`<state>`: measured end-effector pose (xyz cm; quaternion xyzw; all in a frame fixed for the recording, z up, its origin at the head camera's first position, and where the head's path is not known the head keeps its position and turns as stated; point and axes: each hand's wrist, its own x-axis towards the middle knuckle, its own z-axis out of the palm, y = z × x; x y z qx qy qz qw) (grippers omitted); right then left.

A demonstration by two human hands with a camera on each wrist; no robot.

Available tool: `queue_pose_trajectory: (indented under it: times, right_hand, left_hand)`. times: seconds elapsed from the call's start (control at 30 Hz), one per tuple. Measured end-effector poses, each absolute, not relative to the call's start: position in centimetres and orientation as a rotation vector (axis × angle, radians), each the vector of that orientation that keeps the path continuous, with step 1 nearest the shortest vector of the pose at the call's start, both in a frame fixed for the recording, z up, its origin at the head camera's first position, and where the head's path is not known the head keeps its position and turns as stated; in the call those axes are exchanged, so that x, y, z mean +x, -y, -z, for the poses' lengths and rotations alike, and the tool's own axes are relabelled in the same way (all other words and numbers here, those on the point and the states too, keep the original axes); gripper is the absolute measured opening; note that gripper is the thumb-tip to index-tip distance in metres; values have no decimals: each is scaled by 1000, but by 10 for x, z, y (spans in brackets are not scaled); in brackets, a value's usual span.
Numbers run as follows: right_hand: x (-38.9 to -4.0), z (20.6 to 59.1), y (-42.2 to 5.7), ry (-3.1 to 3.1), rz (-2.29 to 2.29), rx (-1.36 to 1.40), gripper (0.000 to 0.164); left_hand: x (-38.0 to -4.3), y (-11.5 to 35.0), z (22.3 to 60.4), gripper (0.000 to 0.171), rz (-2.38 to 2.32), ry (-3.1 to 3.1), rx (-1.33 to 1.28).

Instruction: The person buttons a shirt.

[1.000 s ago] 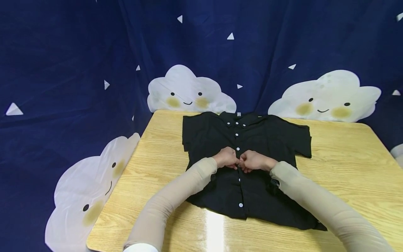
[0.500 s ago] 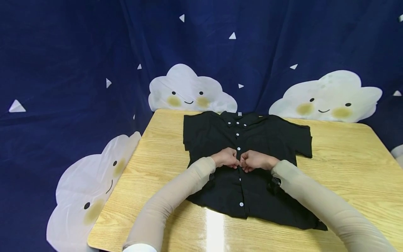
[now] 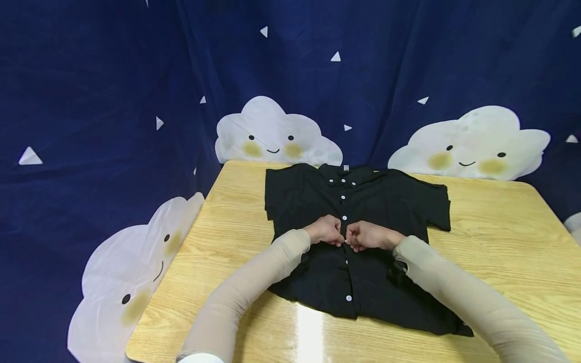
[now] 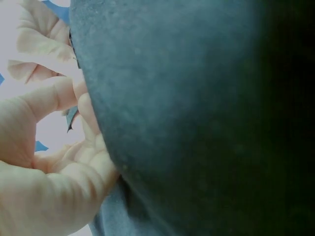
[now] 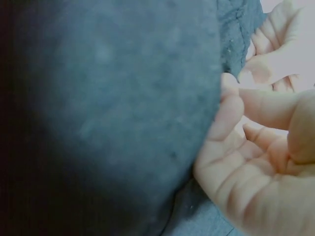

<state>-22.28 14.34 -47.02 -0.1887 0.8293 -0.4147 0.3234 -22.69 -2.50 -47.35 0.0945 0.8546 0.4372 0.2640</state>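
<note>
A black short-sleeved shirt (image 3: 313, 196) with a row of white buttons lies front up, its collar at the far side. Over the middle of its button placket, my left hand (image 3: 327, 230) pinches the cloth between thumb and fingers. Facing it from the other side, my right hand (image 3: 369, 235) pinches the placket too, the two sets of fingertips almost meeting. A small white button (image 3: 346, 241) shows between them. Dark cloth (image 4: 172, 98) fills most of the left wrist view, and the right wrist view likewise shows shirt cloth (image 5: 128, 98) beside the pinching fingers.
Underneath is a light wood table (image 3: 499, 242) with rounded corners. A dark blue curtain (image 3: 113, 60) with printed clouds hangs behind and along the left side. Lower on the shirt, another white button (image 3: 349, 298) sits near the hem.
Both hands stay at about the same spot on the placket, with small finger movements. A white button between the fingertips now shows more plainly. The head view has tilted slightly.
</note>
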Motion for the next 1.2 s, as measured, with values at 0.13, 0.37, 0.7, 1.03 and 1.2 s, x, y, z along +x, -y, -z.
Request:
queue_pose_trajectory:
  times: [0.13, 0.37, 0.7, 1.03, 1.2]
  right_hand:
    - [-222, 471, -145, -2190, 1088, -526, 12]
    - [-223, 472, -146, -2181, 1104, -496, 12]
    - [-225, 471, -143, -2150, 1107, -325, 15]
    - [-219, 475, -138, -2358, 999, -366, 18]
    - [-211, 474, -135, -2480, 886, -387, 16]
  left_hand:
    - [-226, 26, 475, 24, -1123, -2371, 308]
    - [-223, 26, 472, 21, -830, -2619, 586]
    - [-222, 29, 475, 21, -847, -2605, 528]
    - [-218, 32, 479, 22, -882, -2610, 462]
    - [-216, 35, 480, 20, -888, -2586, 475]
